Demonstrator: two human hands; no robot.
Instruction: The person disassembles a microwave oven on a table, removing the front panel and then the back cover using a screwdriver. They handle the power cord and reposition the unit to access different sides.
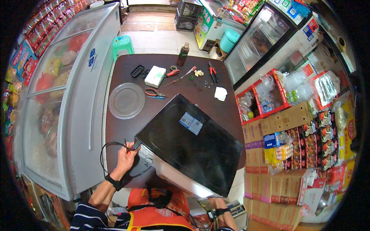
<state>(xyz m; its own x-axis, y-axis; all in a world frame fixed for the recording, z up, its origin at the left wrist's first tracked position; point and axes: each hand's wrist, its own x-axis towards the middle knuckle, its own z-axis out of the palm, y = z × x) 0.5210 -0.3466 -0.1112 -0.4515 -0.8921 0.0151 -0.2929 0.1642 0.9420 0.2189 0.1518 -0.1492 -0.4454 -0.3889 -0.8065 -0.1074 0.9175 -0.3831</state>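
Observation:
A large black box-shaped case [189,142] with a blue and white sticker lies turned at an angle on the dark brown table [119,142]. Its near side looks pale and glossy. At its left corner my left hand [126,157] is closed on a black cable [106,148], which loops out to the left. A black plug-like piece [137,144] sits between these fingers and the corner. Down at the near right corner, my right hand [216,203] is against the case's underside or edge; its fingers are mostly hidden.
Across the table's far half lie a clear round lid [126,101], a white tissue pack [155,76], pliers [155,92], red-handled cutters [213,72], screwdrivers [172,72] and a dark bottle [183,54]. A chest freezer [77,127] flanks the left; stacked cartons [269,188] line the right.

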